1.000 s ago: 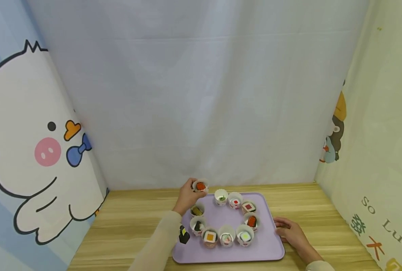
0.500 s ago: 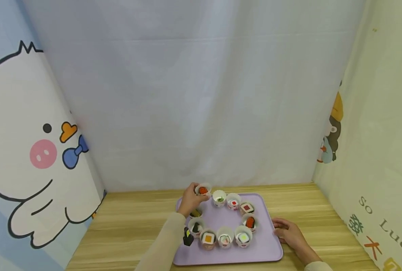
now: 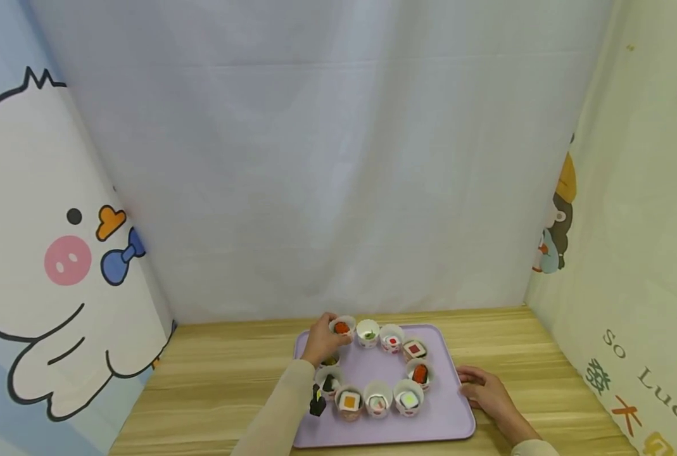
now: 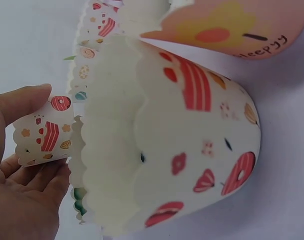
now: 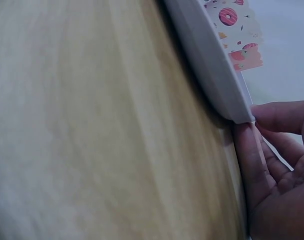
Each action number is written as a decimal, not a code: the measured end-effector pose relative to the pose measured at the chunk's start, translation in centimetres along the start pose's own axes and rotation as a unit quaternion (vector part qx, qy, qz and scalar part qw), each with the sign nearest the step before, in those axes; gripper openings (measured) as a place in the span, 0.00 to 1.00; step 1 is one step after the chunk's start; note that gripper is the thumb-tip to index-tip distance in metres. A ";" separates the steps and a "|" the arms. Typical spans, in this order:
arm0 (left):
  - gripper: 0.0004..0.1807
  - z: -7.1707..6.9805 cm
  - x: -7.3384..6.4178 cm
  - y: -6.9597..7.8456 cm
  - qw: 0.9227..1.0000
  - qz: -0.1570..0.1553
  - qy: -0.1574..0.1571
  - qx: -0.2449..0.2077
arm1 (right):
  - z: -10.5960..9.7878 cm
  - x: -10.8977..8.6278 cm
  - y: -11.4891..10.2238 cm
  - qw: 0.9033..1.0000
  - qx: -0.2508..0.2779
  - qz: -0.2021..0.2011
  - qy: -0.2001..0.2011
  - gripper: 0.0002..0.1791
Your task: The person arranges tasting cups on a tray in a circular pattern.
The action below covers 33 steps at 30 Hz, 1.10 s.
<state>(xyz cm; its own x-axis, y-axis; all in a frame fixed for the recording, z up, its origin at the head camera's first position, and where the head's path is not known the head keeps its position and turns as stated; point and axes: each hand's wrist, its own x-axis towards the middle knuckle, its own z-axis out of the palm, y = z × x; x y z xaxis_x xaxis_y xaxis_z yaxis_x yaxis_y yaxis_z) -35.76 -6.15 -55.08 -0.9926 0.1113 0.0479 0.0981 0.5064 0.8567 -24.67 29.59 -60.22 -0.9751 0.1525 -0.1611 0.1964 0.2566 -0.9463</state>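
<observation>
My left hand point(image 3: 322, 342) holds a patterned white paper baking cup point(image 4: 44, 131) at the tray's back left corner, thumb on one side and fingers on the other. A red-orange topped sushi piece point(image 3: 341, 328) lies in that cup. The lilac tray point(image 3: 375, 368) bears a ring of similar cups with sushi pieces inside. Right beside the held cup stands one with a green-topped piece point(image 3: 370, 334). My right hand point(image 3: 486, 391) is at the tray's right edge; in the right wrist view its thumb and fingers pinch the rim point(image 5: 244, 107).
The tray lies on a wood-grain table point(image 3: 224, 373). A grey-white curtain point(image 3: 338, 190) hangs behind, with printed cloths at both sides. A large cup point(image 4: 191, 140) is close to the left wrist camera. A small black and yellow item point(image 3: 317, 402) shows beside the left sleeve.
My left hand has lowered the cup with the red-orange piece onto the tray's back left, beside the green-topped one. My right hand has stayed at the tray's edge.
</observation>
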 end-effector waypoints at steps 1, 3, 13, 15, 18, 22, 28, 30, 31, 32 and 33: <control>0.31 0.1 0.0 0.0 1.000 0.001 -0.005 0.002 | 0.0 0.0 0.0 1.000 0.001 -0.001 -0.001 0.30; 0.32 0.2 0.0 -0.1 1.000 0.003 -0.013 0.009 | 0.0 -0.1 -0.1 1.000 0.002 -0.002 -0.002 0.30; 0.35 0.8 0.0 -0.4 0.999 0.011 -0.019 0.039 | 0.2 -0.1 0.1 1.000 0.009 0.002 -0.004 0.30; 0.34 0.9 0.0 -0.5 0.999 0.017 -0.016 0.048 | 0.2 -0.1 0.2 1.000 0.008 0.002 -0.004 0.30; 0.33 1.1 0.0 -0.6 0.998 0.022 -0.014 0.064 | 0.3 0.0 0.3 1.000 0.010 0.005 -0.003 0.30; 0.33 1.3 -0.1 -0.6 0.996 0.018 -0.014 0.081 | 0.3 0.0 0.4 1.000 0.016 0.007 -0.001 0.29; 0.33 1.3 0.1 -0.4 0.994 0.010 -0.028 0.104 | 0.2 0.1 0.4 1.000 0.015 0.007 0.002 0.29; 0.35 1.4 0.3 -0.4 0.994 0.008 -0.031 0.104 | 0.2 0.1 0.4 1.000 0.015 0.005 0.001 0.29; 0.36 1.4 0.3 -0.4 0.994 0.007 -0.032 0.102 | 0.2 0.2 0.3 1.000 0.015 0.006 0.001 0.29; 0.37 1.5 0.3 -0.4 0.994 0.009 -0.033 0.101 | 0.1 0.1 0.3 1.000 0.016 0.006 0.001 0.29; 0.37 1.5 0.3 -0.4 0.994 0.011 -0.034 0.099 | 0.1 0.1 0.3 1.000 0.015 0.005 0.001 0.29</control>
<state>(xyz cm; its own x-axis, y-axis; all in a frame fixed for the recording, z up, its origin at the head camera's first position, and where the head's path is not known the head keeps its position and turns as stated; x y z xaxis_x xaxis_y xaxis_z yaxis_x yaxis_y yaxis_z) -36.03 -5.05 -56.15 -0.9836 0.1786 0.0251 0.1389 0.6613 0.7371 -24.75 29.62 -60.53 -0.9729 0.1566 -0.1702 0.2030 0.2256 -0.9528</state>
